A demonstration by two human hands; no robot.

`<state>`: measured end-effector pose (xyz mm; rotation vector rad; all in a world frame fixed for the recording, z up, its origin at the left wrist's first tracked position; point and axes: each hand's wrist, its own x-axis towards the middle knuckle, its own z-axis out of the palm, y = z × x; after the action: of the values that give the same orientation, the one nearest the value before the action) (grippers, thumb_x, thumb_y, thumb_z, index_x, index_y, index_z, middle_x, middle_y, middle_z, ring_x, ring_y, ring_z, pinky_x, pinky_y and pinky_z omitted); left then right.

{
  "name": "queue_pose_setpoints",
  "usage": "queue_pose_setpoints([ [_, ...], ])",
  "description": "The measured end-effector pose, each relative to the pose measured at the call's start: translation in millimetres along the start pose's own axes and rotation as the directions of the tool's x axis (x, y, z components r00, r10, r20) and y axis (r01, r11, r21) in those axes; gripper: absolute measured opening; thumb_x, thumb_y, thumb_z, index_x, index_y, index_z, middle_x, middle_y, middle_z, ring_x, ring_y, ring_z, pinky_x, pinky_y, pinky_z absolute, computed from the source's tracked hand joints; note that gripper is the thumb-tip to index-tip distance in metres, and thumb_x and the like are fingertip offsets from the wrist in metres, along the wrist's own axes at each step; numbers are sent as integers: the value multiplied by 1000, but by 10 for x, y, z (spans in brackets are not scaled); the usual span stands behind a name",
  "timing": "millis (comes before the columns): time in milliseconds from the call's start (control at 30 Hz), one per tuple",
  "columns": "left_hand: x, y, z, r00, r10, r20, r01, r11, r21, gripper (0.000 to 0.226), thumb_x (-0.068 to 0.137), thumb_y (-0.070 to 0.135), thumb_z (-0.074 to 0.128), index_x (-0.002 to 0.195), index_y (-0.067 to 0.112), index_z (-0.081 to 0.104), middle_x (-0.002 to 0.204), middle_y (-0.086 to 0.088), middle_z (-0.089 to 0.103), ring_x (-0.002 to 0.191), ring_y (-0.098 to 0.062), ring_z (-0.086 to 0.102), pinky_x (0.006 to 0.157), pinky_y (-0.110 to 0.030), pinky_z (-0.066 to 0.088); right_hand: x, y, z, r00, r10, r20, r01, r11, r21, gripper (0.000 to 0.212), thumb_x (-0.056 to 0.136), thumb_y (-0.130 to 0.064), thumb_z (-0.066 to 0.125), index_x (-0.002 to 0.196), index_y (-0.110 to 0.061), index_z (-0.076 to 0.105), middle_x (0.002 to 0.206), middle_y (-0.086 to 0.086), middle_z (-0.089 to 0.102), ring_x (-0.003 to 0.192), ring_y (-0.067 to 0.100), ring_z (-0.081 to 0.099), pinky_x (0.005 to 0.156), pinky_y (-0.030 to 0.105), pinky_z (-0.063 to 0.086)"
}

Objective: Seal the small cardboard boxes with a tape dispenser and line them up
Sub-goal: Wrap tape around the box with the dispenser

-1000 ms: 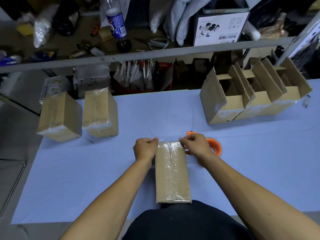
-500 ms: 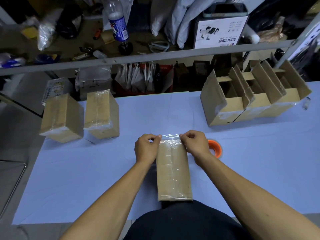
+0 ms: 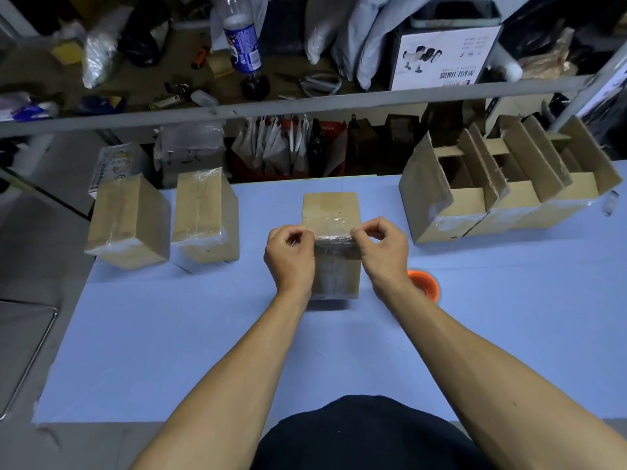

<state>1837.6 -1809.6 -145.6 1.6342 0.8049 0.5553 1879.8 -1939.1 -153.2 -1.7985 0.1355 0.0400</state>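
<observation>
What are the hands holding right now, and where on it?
Both hands grip the cardboard box at its tape-wrapped near top edge: left hand at the left corner, right hand at the right corner.

- We are looking from a single head-worn camera, facing forward and steeply down onto the worktop (image 3: 169, 334).
- We are sitting close, with a shelf (image 3: 305, 106) filling the far edge.

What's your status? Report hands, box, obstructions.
Left hand and right hand both pinch tape on box. Box upright, mid-table. Dispenser beside right wrist. Nothing in the way.
</observation>
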Motion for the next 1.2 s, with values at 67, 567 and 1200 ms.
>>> queue_pose_setpoints([
  [67, -32, -46, -49, 998, -56, 21, 58, 993, -105, 23, 85, 1, 67, 100, 19, 62, 106, 8, 62, 92, -3, 68, 75, -14, 52, -66, 7, 3, 1000, 1, 0, -1, 1000, 20, 11, 81, -8, 68, 87, -16, 63, 83, -8, 66, 79, 0, 62, 81, 25, 52],
  [567, -223, -420, -99, 885, -94, 456, 88, 996, 34, 42, 94, 29, 56, 136, 28, 54, 120, 11, 69, 110, -6, 64, 95, -25, 50, -317, 169, -200, 963, 80, 258, -80, 997, -12, 50, 97, -19, 63, 145, -16, 49, 119, -35, 56, 113, -16, 54, 104, 18, 42],
  [1200, -97, -222, -393, 769, -400, 498, 401, 909, 110, 57, 103, 58, 17, 125, 29, 62, 109, 7, 68, 89, -8, 65, 68, -26, 50, -234, 184, -211, 920, 82, 383, -89, 996, 2, 31, 92, -19, 68, 122, -30, 68, 115, -10, 72, 110, 7, 65, 98, 34, 53],
])
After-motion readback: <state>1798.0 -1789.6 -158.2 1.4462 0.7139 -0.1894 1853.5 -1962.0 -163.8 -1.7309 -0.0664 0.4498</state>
